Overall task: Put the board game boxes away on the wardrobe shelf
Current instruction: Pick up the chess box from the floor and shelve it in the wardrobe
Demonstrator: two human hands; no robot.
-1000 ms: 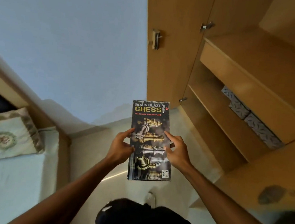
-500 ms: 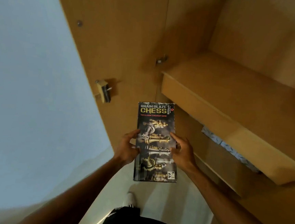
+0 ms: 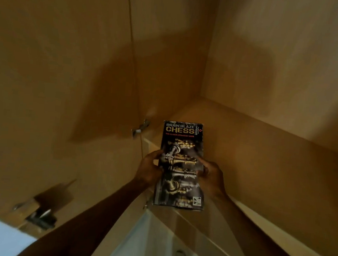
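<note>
A dark chess game box (image 3: 183,137) with gold lettering and pictured chess pieces is held flat in front of me, its far end over the front edge of a bare wooden wardrobe shelf (image 3: 263,156). My left hand (image 3: 150,169) grips the box's left edge, thumb on top. My right hand (image 3: 211,176) grips its right edge the same way. The undersides of both hands are hidden by the box.
The open wardrobe door (image 3: 54,97) fills the left side, with a hinge (image 3: 140,128) by the shelf corner and a latch (image 3: 39,216) lower down. The wardrobe's back and side panels (image 3: 282,56) rise behind the shelf. Pale floor (image 3: 153,245) shows below.
The view has swung up and closer to the wardrobe; the lower shelves and the patterned boxes have dropped out of sight. The chess box, still held by both hands, now reaches over the upper shelf's edge.
</note>
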